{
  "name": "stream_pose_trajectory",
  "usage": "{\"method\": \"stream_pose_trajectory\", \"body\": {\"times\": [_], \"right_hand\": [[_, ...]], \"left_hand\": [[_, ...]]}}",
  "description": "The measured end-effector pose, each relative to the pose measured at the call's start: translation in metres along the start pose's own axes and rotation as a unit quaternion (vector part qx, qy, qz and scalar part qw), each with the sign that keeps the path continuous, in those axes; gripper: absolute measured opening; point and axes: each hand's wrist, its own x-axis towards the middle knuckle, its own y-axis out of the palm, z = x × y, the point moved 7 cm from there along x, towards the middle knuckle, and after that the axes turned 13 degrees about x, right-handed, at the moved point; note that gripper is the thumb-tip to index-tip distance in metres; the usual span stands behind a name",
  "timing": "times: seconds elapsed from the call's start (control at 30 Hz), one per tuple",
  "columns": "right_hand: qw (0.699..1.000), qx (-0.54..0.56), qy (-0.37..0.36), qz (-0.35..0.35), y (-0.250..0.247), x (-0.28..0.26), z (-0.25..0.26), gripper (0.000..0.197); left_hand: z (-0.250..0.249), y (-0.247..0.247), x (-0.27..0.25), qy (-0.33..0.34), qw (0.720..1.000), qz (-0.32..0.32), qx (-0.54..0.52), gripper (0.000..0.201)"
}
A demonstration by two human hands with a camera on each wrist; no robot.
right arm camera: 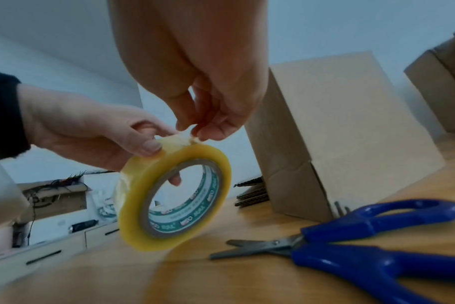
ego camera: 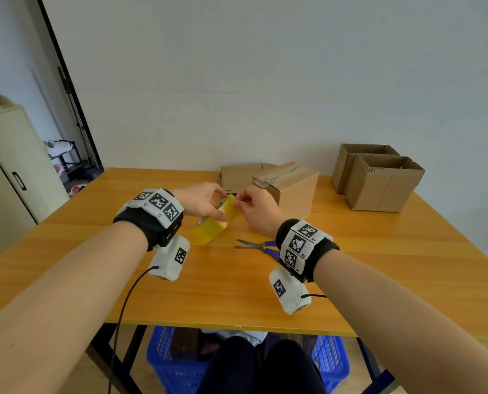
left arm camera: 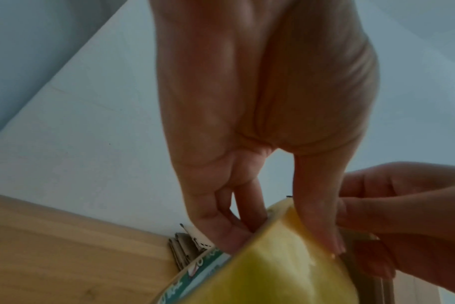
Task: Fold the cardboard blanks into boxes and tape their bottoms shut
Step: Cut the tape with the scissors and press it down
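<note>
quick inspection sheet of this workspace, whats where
surface: orange wooden table, bare at the front
job's things: yellowish clear tape roll held above the table; brown cardboard box with taped top; two open brown cardboard boxes at back right; flat cardboard blanks behind
clutter: blue-handled scissors
hands: left hand grips the roll; right hand pinches the tape end
cables: black wrist cable
surroundings: blue plastic crate under the table
</note>
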Motion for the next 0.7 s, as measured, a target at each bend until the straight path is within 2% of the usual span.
{"method": "stream_pose_trajectory", "body": {"times": [0.2,0.3,0.4,0.53,0.63,0.7], "right_hand": [[0.999,0.001,-0.021,0.03,0.003,-0.003,0.006,0.014],[1.0,0.005,0.007,0.007,-0.001,0.001,0.0,0.014],[0.998,-0.005,0.054,0.027,0.004,0.003,-0.009,0.015],[0.996,-0.03,0.076,0.029,0.007,0.004,-0.014,0.016],[0.992,-0.006,0.125,0.005,0.003,0.001,-0.024,0.041],[0.992,-0.027,0.126,0.0,0.001,-0.001,-0.027,0.044]], "left_hand": [[0.006,-0.009,-0.002,-0.031,0.997,-0.003,0.064,0.068],[0.004,-0.006,-0.001,-0.03,0.998,-0.005,0.058,0.077],[0.005,0.002,-0.002,-0.025,0.999,-0.008,0.036,0.078],[0.012,0.01,-0.001,-0.017,1.0,-0.005,0.021,0.079],[0.019,0.014,0.0,-0.016,0.999,0.009,0.03,0.08],[0.024,0.013,0.001,-0.02,0.999,0.014,0.027,0.079]]}}
